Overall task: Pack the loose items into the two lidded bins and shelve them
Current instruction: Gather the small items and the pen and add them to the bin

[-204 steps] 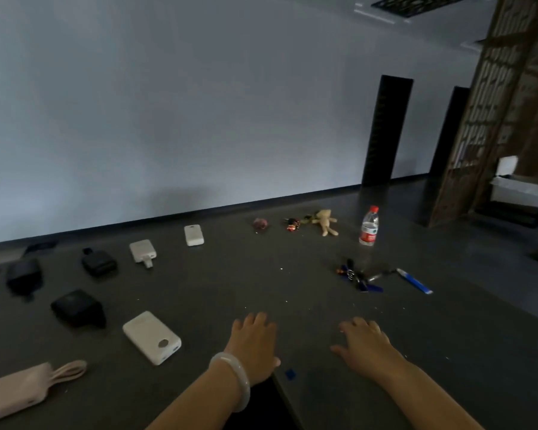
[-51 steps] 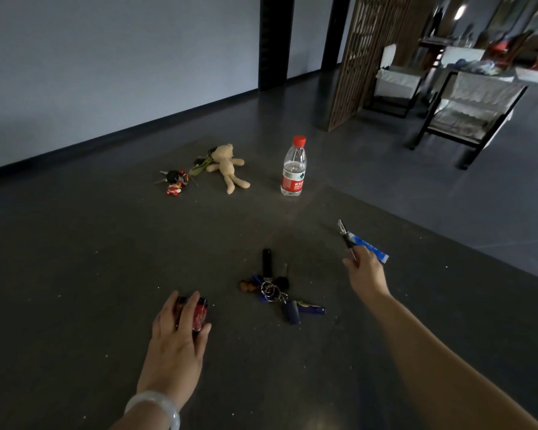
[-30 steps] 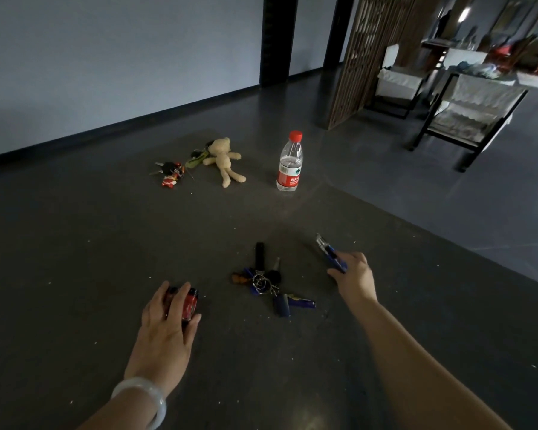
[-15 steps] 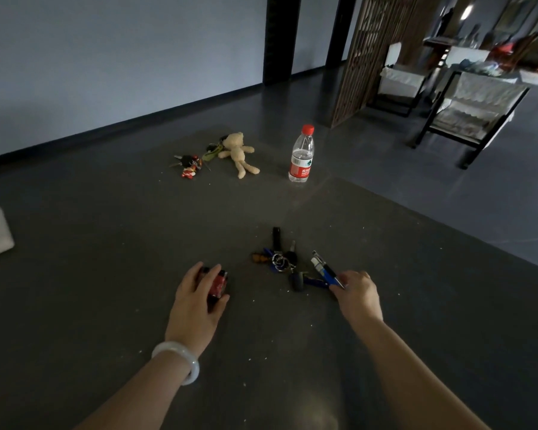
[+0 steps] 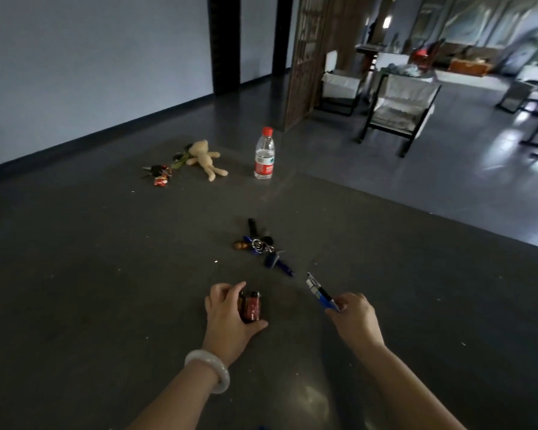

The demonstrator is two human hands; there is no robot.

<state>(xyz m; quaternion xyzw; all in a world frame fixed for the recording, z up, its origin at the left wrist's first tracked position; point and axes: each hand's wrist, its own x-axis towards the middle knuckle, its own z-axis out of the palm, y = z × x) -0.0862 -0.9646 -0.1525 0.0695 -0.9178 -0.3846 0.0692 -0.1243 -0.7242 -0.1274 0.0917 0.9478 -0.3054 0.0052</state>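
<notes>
My left hand (image 5: pixel 230 324) grips a red toy (image 5: pixel 251 306), my right hand (image 5: pixel 356 321) a pen (image 5: pixel 321 293), over the dark table (image 5: pixel 106 290); chairs (image 5: pixel 398 100) stand beyond.

Dim interior, wide-angle head view.
Lit mainly from the bright room at upper right, with glare patches on the glossy floor (image 5: pixel 507 144) there and a faint sheen on the dark surface (image 5: pixel 305 395) near the bottom edge. Soft, weak shadows. Straight lines bowed toward the frame edges; distant furniture (image 5: pixel 398 107) blurred and washed out, foreground reasonably sharp though grainy.
</notes>
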